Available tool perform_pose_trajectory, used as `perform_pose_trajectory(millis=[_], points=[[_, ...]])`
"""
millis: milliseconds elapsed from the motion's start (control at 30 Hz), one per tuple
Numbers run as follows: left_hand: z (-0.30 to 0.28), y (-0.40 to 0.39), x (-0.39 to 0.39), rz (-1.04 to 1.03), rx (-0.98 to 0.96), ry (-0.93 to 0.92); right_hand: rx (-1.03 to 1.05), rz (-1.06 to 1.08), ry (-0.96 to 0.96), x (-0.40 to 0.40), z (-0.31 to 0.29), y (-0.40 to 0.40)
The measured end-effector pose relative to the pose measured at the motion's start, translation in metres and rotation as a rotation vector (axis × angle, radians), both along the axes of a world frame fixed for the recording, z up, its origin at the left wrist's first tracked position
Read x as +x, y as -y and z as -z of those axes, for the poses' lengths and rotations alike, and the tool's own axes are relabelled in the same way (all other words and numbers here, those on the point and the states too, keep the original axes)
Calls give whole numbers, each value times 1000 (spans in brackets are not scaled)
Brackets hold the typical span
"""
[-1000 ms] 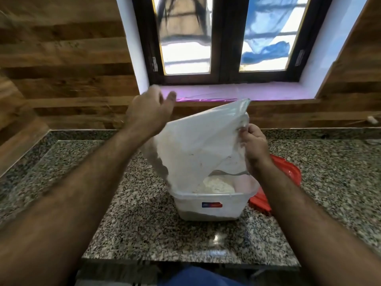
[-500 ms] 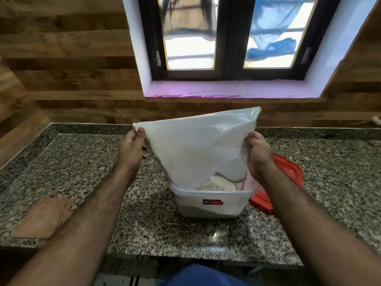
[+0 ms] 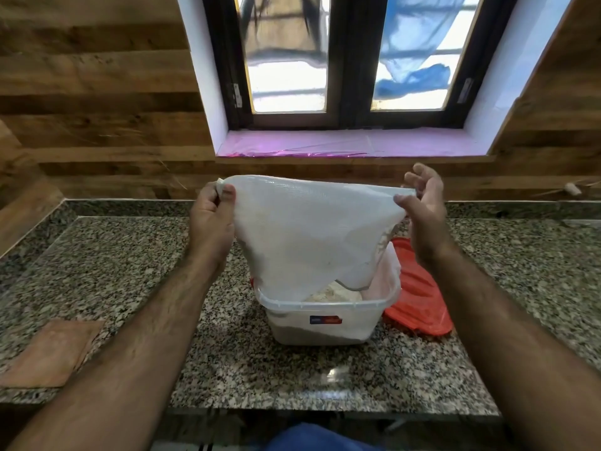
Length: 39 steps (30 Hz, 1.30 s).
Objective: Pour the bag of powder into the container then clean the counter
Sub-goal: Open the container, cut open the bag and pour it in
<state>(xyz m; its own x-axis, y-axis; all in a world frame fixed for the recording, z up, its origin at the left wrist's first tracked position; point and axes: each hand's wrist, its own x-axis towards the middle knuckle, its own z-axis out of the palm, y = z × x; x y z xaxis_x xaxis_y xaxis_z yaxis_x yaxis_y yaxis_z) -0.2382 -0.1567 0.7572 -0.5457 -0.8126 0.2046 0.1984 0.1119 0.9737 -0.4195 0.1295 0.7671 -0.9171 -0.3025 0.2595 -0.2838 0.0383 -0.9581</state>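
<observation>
White bag (image 3: 305,236) held upside down over the container (image 3: 325,317), stretched flat between two raised hands, lower open end dipping past the container's rim. Left hand (image 3: 211,222) clamped on the bag's upper left corner, thumb in front, fingers curled behind, a small tab of plastic poking out above the knuckles. Right hand (image 3: 422,216) pinching the upper right corner between thumb and forefinger, remaining fingers spread loose and lifted away from the plastic. Pale powder (image 3: 331,292) visible inside the container, just beneath the bag's mouth; a faint dusting clinging to the bag's inner surface. Container translucent and roughly square, standing upright on the speckled granite counter (image 3: 130,271), a small blue and red label (image 3: 325,319) on its near wall. Red lid (image 3: 419,301) lying flat on the counter just right of the container, partly tucked behind it. Brownish cloth (image 3: 52,353) resting flat near the counter's front left edge, well apart from the container. Behind the counter, wood-panelled wall (image 3: 97,92) and a dark-framed window (image 3: 348,60) with a pink-lined sill (image 3: 341,144). Blue fabric (image 3: 302,437) at the bottom edge, below the counter's front lip, too cropped to identify.
</observation>
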Motion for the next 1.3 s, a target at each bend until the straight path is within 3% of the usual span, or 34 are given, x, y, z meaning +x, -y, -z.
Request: perform_pose_trajectory(millis=[133, 233, 433, 600, 767, 800, 900, 1033, 1133, 1200, 1233, 1300], points=[[-12, -8, -7, 57, -28, -2, 578, 14, -599, -10, -18, 12], [-21, -12, -12, 93, -21, -24, 734, -174, -633, -9, -28, 37], [-29, -20, -17, 136, 43, -78, 747, -239, -640, 1, -40, 71], [-26, -25, -12, 116, 40, -50, 674, -205, -842, 9, -35, 83], [-22, -42, 5, -253, 66, -107, 628, -130, -870, 11, -32, 88], [-16, -46, 6, -234, 125, -109, 620, -131, -870, 12, -31, 90], [-10, -61, 7, 157, 264, -76, 624, -146, -866, 16, -29, 93], [-12, -57, 10, 97, 279, -96, 633, -149, -860, 22, -30, 93], [-12, -62, 14, 220, 119, -118, 633, -138, -868, 24, -31, 94], [-22, -68, 20, 61, -89, -76, 631, -136, -860, 24, -33, 94], [-23, -64, 22, -39, -276, -48, 633, -138, -864, 24, -34, 93], [-24, -45, 23, -199, -832, 164, 643, -132, -890, 25, -35, 93]])
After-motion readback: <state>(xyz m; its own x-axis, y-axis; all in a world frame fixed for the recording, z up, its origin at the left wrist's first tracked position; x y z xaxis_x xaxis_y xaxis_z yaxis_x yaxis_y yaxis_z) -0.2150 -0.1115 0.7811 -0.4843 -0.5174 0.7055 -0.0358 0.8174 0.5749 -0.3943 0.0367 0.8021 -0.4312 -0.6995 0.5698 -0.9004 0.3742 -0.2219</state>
